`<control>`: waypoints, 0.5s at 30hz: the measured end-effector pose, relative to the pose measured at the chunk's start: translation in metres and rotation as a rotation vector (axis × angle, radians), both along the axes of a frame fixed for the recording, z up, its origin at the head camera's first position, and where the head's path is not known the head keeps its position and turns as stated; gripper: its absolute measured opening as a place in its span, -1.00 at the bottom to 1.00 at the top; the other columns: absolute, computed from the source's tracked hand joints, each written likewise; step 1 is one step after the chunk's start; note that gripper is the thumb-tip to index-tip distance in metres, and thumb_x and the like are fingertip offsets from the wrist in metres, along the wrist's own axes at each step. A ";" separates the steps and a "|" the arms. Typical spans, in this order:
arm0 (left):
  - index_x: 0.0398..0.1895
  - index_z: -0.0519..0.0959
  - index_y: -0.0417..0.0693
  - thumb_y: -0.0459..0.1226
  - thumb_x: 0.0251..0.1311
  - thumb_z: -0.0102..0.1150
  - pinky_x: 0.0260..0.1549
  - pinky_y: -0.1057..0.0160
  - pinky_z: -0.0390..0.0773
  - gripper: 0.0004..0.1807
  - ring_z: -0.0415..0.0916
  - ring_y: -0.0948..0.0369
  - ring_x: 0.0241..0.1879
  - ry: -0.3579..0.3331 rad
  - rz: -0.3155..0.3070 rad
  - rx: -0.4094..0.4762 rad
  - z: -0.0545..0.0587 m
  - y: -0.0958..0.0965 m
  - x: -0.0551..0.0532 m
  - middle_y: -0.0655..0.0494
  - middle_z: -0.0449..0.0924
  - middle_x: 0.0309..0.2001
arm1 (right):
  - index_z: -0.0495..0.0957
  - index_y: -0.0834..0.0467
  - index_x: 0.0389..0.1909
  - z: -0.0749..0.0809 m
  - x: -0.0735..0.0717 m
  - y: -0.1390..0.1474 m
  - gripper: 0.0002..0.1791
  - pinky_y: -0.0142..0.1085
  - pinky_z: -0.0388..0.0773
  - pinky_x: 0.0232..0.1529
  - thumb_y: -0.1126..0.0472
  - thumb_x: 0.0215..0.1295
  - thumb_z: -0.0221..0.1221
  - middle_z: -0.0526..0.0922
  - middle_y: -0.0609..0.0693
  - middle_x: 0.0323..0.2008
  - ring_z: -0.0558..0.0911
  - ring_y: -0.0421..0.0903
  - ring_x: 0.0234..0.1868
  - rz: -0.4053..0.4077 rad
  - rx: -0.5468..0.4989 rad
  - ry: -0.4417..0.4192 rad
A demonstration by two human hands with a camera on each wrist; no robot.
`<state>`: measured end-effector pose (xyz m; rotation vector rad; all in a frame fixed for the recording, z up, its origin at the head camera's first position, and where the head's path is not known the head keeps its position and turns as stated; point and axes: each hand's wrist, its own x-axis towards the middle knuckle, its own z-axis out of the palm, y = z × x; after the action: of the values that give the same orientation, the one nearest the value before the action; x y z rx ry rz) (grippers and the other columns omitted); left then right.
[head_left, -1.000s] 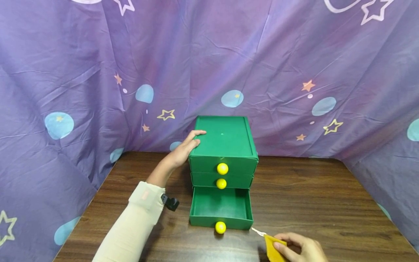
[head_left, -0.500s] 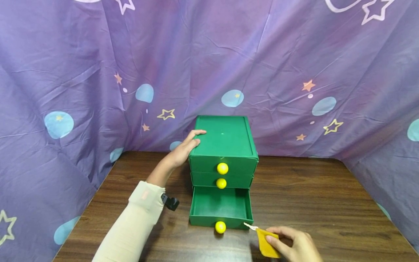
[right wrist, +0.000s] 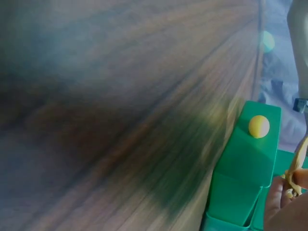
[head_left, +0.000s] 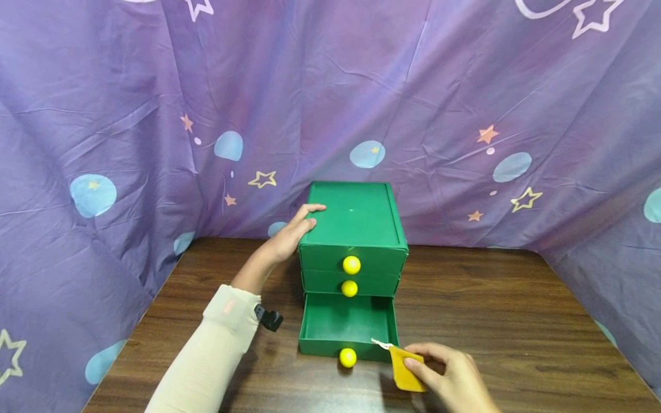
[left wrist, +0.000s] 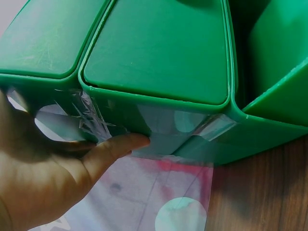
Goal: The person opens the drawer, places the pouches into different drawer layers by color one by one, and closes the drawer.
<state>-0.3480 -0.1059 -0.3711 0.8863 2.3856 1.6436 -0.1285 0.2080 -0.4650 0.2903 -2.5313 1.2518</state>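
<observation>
A green drawer cabinet [head_left: 353, 218] stands on the table, its bottom drawer [head_left: 341, 324] pulled out and bare inside. My left hand [head_left: 291, 236] rests against the cabinet's left side, fingertips over the top edge. In the left wrist view, the thumb of that hand [left wrist: 53, 180] lies straight along the taped side wall. Between thumb and fingers, my right hand [head_left: 449, 370] pinches a small flat yellow pouch [head_left: 400, 374]. White cord [head_left: 381, 343] trails from the pouch over the drawer's front right rim. In the right wrist view the pouch [right wrist: 299, 159] appears edge-on beside the drawer front [right wrist: 240, 159].
Yellow ball knobs mark each drawer, including the upper knob [head_left: 352, 265] and the bottom knob [head_left: 348, 358]. The two upper drawers are closed. Brown wooden tabletop [head_left: 490, 310] surrounds the cabinet. A purple patterned curtain [head_left: 330, 97] hangs close behind it.
My right hand has moved left and away from me with the pouch, bringing the cord from beside the drawer to over its front rim. The left hand and cabinet stay put.
</observation>
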 end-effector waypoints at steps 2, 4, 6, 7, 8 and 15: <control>0.55 0.14 -0.04 -0.17 0.59 -0.36 0.49 -0.28 -0.05 -0.47 -0.07 -0.16 0.57 0.003 -0.004 0.005 0.000 0.000 0.000 -0.15 -0.08 0.63 | 0.78 0.08 -0.24 0.002 -0.002 -0.004 -0.82 -0.43 0.65 -0.43 0.36 0.14 0.47 0.80 -0.09 -0.34 0.64 -0.40 -0.40 0.008 -0.025 -0.023; 0.55 0.14 -0.05 -0.17 0.59 -0.36 0.50 -0.28 -0.06 -0.46 -0.09 -0.16 0.58 0.003 -0.004 0.009 0.000 0.000 0.000 -0.15 -0.08 0.63 | 0.78 0.08 -0.24 0.004 -0.004 -0.007 -0.82 -0.39 0.67 -0.43 0.35 0.14 0.47 0.81 -0.08 -0.33 0.65 -0.39 -0.40 0.007 -0.036 -0.034; 0.55 0.14 -0.06 -0.17 0.58 -0.36 0.50 -0.29 -0.07 -0.46 -0.11 -0.17 0.58 0.003 -0.005 0.013 0.000 0.000 0.000 -0.16 -0.08 0.63 | 0.78 0.07 -0.23 0.006 -0.006 -0.010 -0.83 -0.38 0.67 -0.43 0.32 0.16 0.47 0.81 -0.08 -0.32 0.65 -0.38 -0.40 0.010 -0.047 -0.056; 0.55 0.13 -0.06 -0.17 0.58 -0.36 0.50 -0.29 -0.08 -0.46 -0.12 -0.17 0.59 0.003 -0.006 0.015 0.000 0.000 0.000 -0.16 -0.09 0.63 | 0.78 0.08 -0.23 0.007 -0.007 -0.011 -0.84 -0.38 0.67 -0.42 0.31 0.17 0.47 0.81 -0.07 -0.32 0.65 -0.38 -0.40 0.015 -0.049 -0.061; 0.55 0.13 -0.07 -0.17 0.58 -0.36 0.50 -0.29 -0.09 -0.46 -0.13 -0.17 0.59 0.002 -0.008 0.017 0.000 0.000 0.000 -0.17 -0.09 0.63 | 0.78 0.09 -0.22 0.007 -0.008 -0.012 -0.85 -0.38 0.67 -0.42 0.29 0.18 0.46 0.81 -0.06 -0.31 0.65 -0.38 -0.39 0.021 -0.049 -0.068; 0.55 0.13 -0.06 -0.17 0.59 -0.37 0.50 -0.27 -0.07 -0.47 -0.14 -0.14 0.59 -0.007 -0.005 0.013 0.001 0.000 0.001 -0.15 -0.09 0.63 | 0.78 0.09 -0.17 0.013 -0.016 -0.019 -0.84 -0.38 0.69 -0.34 0.23 0.22 0.45 0.82 -0.06 -0.25 0.68 -0.36 -0.34 0.039 -0.045 -0.107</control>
<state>-0.3467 -0.1055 -0.3697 0.8866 2.3694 1.6590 -0.1449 0.1894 -0.4525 0.2704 -2.5942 1.3721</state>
